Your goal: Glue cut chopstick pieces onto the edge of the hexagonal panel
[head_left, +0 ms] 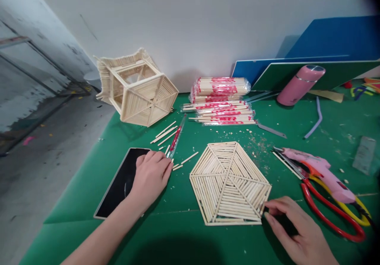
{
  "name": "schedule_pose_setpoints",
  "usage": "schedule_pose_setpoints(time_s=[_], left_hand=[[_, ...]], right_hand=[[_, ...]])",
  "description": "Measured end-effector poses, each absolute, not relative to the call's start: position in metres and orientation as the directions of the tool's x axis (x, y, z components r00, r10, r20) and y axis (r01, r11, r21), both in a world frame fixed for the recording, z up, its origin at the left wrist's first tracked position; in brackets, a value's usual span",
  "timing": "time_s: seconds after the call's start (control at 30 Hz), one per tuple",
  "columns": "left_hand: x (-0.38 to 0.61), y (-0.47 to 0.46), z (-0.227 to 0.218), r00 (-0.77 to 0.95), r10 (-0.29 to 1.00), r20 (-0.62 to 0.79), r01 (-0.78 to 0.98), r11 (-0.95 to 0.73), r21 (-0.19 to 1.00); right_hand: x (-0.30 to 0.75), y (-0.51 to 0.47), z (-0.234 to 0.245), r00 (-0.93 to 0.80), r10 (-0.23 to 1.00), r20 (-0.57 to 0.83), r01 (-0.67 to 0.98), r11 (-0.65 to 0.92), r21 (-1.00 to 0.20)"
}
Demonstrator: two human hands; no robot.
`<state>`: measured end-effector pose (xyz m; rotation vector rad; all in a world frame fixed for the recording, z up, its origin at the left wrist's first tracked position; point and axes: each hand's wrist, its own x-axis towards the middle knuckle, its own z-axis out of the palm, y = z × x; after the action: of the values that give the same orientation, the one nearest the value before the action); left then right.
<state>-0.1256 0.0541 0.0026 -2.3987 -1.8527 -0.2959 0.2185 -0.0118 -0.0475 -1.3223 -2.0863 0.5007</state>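
Observation:
A flat hexagon panel of glued wooden sticks point(229, 182) lies on the green table point(184, 229). My right hand point(292, 227) pinches its lower right corner with thumb and fingertips. My left hand point(151, 174) rests palm down on the table, fingers curled loosely, its heel over the edge of a black tablet point(118, 183). Short cut sticks point(166, 133) lie scattered just beyond my left fingers.
A hexagonal stick lantern frame point(136, 88) lies on its side at the back left. Packs of wrapped chopsticks point(221, 100) are stacked behind the panel. A pink glue gun point(320, 172) and red-yellow scissors point(335, 211) lie to the right. A pink bottle point(299, 84) and blue and green boards point(326, 47) stand at the back.

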Motion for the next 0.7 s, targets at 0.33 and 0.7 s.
schedule_pose_setpoints(time_s=[0.33,0.7], left_hand=[[-0.115,0.071,0.003,0.257,0.965,0.05,0.965,-0.253,-0.075],[-0.109,0.073,0.009,0.158,0.975,0.154,0.987,-0.15,-0.061]], right_hand=[[0.217,-0.01,-0.044,-0.306,0.913,0.27,0.673,0.408,-0.617],[0.216,-0.011,-0.041,-0.209,0.946,0.249,0.64,0.325,-0.697]])
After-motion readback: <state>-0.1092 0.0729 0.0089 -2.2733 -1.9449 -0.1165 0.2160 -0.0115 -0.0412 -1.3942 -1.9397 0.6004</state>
